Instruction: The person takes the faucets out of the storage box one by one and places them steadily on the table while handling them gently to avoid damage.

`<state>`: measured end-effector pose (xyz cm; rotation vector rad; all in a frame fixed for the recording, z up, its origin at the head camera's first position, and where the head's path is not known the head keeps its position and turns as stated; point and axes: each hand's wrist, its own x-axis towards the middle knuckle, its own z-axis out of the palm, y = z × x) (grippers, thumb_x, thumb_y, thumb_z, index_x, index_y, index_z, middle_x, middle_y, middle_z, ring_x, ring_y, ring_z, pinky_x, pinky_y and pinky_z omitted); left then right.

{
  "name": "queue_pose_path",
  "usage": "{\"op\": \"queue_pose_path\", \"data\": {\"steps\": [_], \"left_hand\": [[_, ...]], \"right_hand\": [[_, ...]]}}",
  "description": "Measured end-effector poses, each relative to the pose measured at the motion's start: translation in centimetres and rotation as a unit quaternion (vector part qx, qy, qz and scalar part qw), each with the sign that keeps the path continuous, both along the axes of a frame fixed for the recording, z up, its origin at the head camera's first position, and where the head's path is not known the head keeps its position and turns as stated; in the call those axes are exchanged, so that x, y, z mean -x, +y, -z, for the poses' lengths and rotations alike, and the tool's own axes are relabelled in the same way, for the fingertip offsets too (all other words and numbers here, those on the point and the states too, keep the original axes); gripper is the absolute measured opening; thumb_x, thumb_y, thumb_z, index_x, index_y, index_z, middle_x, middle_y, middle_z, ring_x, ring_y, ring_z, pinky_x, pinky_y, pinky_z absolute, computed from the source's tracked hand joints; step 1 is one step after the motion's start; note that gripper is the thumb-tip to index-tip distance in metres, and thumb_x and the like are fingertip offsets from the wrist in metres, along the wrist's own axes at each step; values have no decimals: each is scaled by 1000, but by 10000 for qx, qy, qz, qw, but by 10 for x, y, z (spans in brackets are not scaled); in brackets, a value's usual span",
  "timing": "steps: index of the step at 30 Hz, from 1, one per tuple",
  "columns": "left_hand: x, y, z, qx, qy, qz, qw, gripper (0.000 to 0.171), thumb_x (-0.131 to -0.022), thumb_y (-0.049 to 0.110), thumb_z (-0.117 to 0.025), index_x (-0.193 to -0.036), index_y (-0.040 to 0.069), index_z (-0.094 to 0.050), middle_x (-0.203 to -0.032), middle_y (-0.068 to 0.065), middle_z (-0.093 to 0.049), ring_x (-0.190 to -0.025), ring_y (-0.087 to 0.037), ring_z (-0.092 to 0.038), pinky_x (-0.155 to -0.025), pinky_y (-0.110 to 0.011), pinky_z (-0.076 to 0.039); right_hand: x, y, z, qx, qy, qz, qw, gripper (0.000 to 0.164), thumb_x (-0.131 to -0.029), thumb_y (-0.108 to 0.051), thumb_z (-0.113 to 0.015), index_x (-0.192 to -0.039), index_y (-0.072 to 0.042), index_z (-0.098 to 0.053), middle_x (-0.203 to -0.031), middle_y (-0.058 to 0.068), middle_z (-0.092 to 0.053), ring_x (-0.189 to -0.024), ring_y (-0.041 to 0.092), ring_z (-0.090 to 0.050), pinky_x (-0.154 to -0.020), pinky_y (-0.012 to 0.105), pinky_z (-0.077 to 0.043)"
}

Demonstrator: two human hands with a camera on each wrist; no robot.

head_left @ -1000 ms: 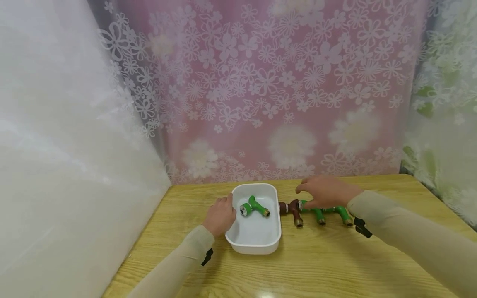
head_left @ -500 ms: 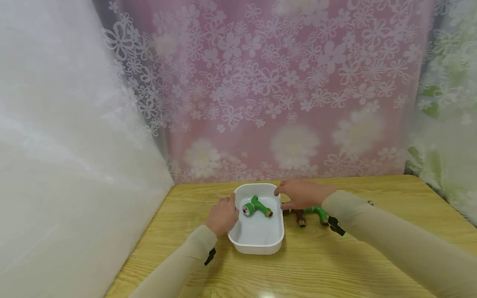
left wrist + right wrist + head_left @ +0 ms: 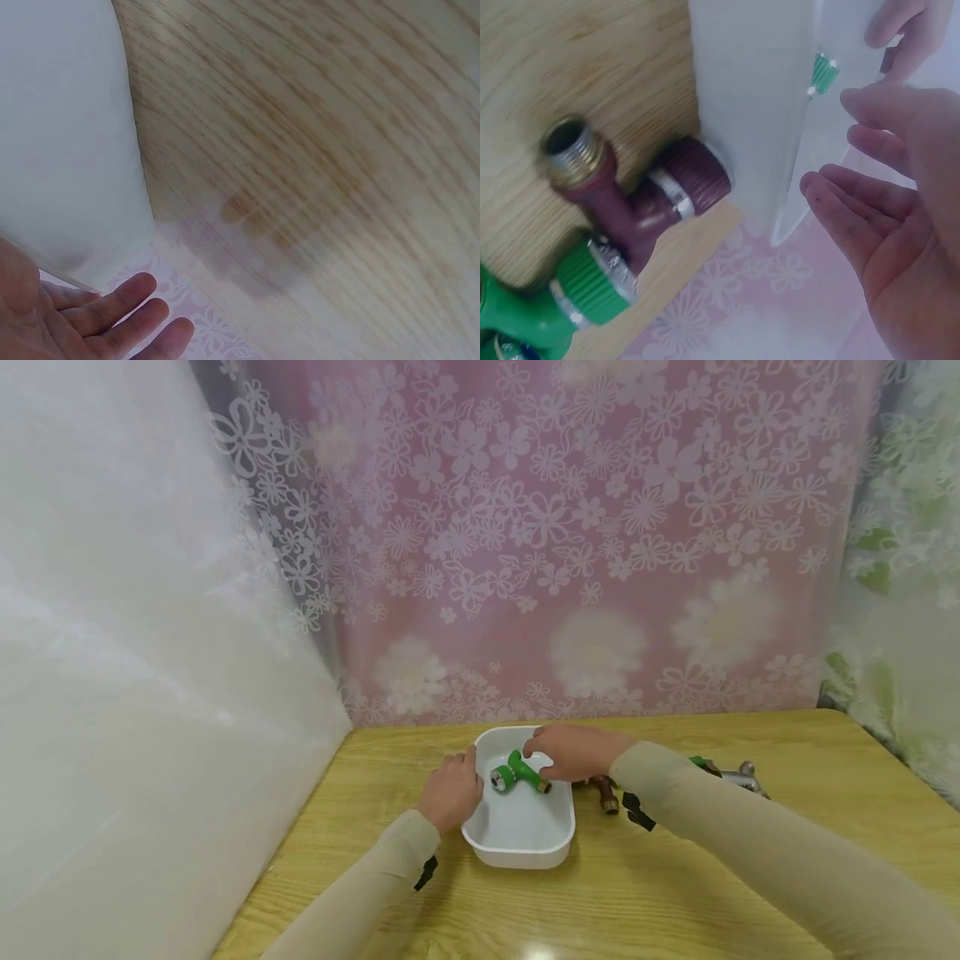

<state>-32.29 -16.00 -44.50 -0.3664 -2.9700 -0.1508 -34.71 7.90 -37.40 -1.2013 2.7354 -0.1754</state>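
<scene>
A white tray [image 3: 519, 857] stands on the wooden table with a green tap [image 3: 517, 768] lying in it; the tap has a brass threaded end. At the tray's left rim, my left hand [image 3: 450, 793] holds the edge, with several fingers hanging outside the wall in the left wrist view. My right hand [image 3: 579, 752] hovers over the tray's right side beside the green tap, thumb and fingers apart and holding nothing in the right wrist view. Just right of the tray lies a dark red-brown tap [image 3: 641, 217], partly hidden by my right arm in the head view.
Another green tap [image 3: 592, 285] lies against the brown one. Beyond my right sleeve, a silver metal part [image 3: 742, 775] shows beside a bit of green. A pink flowered curtain [image 3: 510, 568] hangs behind the table [image 3: 637, 893]; a white sheet [image 3: 135, 693] closes the left.
My right hand has moved left from above the row of taps to over the tray, with its fingers spread. My left hand stays at the left rim.
</scene>
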Motion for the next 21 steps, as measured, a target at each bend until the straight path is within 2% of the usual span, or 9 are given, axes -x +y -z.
{"op": "queue_pose_path", "data": {"steps": [5, 14, 21], "left_hand": [[1, 1, 0, 13, -60, -41, 10000, 51, -103, 24, -51, -147, 1, -42, -125, -16, -65, -113, -29, -63, -81, -44, -60], [-1, 3, -2, 10, -76, -26, 10000, 52, -104, 24, -49, -149, 1, -41, -129, -16, -64, -117, -30, -62, -83, -46, -60], [0, 3, -2, 2, -138, -79, 9999, 52, -104, 24, -49, -150, 1, -41, -129, -16, -64, -118, -30, -61, -84, -46, -59]], "right_hand": [[9, -11, 6, 44, -86, -14, 10000, 36, -96, -21, -69, -130, -12, -67, -129, 7, -67, -118, 24, -63, -99, 40, -54], [22, -26, 11, 52, -380, 236, 9990, 37, -94, -15, -70, -130, -8, -67, -129, 9, -67, -119, 27, -63, -100, 42, -53], [32, -37, 16, -104, -411, 421, 9982, 37, -95, -17, -69, -131, -10, -67, -131, 4, -66, -121, 21, -62, -102, 41, -52]]}}
